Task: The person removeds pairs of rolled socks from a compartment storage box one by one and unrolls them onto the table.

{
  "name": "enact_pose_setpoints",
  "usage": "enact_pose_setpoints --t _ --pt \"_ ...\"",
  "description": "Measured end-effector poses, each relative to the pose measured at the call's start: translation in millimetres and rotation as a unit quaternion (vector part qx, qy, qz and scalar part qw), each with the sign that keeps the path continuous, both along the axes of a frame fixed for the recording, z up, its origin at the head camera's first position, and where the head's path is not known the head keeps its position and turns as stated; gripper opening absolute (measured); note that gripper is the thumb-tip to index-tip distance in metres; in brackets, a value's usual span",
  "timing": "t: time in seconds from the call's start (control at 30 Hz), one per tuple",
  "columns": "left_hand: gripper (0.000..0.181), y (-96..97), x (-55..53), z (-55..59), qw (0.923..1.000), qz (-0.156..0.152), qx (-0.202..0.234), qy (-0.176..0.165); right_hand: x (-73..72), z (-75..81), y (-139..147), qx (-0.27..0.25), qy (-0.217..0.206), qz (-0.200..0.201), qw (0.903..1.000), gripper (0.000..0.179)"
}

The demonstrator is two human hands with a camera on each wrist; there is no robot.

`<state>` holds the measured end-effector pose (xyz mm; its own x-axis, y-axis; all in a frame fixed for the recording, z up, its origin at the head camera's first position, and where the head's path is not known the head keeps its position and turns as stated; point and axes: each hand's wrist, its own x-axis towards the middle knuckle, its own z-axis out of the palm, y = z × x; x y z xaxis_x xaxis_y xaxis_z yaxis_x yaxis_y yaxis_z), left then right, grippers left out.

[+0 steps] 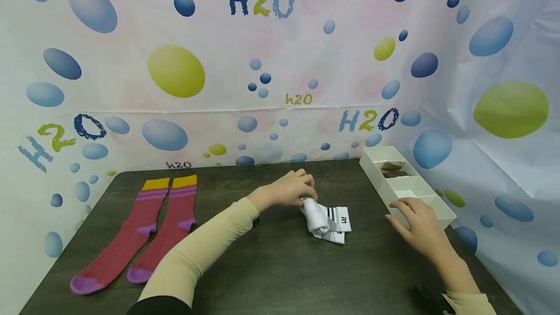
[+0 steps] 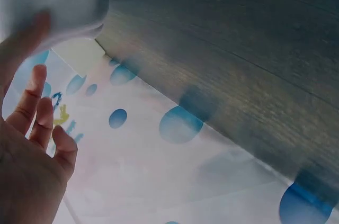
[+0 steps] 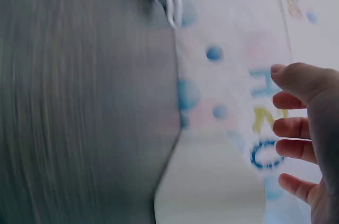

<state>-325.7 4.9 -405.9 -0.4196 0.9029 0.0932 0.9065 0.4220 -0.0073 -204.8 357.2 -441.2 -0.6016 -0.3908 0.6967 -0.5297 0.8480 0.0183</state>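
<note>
My left hand (image 1: 294,188) pinches the rolled end of a pair of white socks (image 1: 316,218) near the middle of the table. Their cuffs, with black stripes and lettering, point to the right. Up close in the left wrist view, the white sock bundle (image 2: 58,7) is blurred; one digit lies against it and the other fingers stand away. My right hand (image 1: 417,225) hovers by the near end of a white divided box (image 1: 376,179), fingers apart and holding nothing. In the right wrist view the hand (image 3: 302,128) appears beside the box (image 3: 212,181).
A pair of red socks (image 1: 127,235) with yellow cuffs and purple heels and toes lies flat on the left of the dark wooden table (image 1: 262,266). Brown folded items (image 1: 393,170) sit in the box's far compartment. A patterned curtain (image 1: 280,62) hangs behind and right.
</note>
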Motion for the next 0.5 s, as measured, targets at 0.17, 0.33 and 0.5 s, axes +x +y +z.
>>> enact_pose_setpoints --t 0.17,0.33,0.5 --pt "0.031 -1.4 4.8 1.5 0.9966 -0.016 -0.025 0.078 -10.1 -4.5 -28.4 0.039 -0.029 0.030 0.9984 0.037" --pt "0.026 -4.9 5.4 -3.5 0.9891 -0.032 -0.020 0.143 -15.1 -7.0 -53.5 0.082 -0.075 0.055 0.9922 0.038" --pt "0.022 -8.1 13.6 -7.6 0.9768 -0.043 -0.033 0.207 -12.9 -10.1 -69.8 0.115 -0.160 0.096 0.9758 0.033"
